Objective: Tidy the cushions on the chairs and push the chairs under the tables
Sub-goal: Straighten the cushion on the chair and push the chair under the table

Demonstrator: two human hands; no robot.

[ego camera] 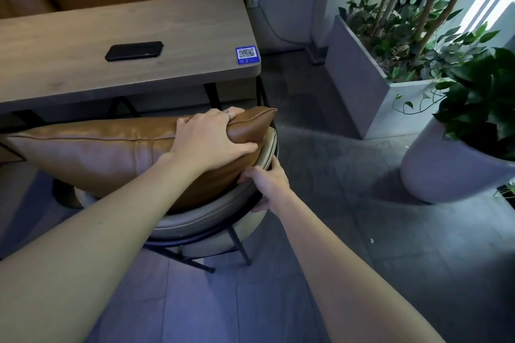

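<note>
A brown leather cushion [111, 153] stands on edge in a beige chair [223, 211] with black metal legs. My left hand [211, 139], with a ring on one finger, grips the cushion's upper right corner. My right hand [267, 184] holds the right side of the chair's curved backrest, thumb on its top edge. The chair stands just in front of a wooden table [83, 36], its seat hidden by the cushion.
A black phone [134, 51] and a blue QR sticker [247, 54] lie on the table. A grey rectangular planter [359, 86] and a round white plant pot [434, 170] stand on the tiled floor to the right. A brown bench backs the table.
</note>
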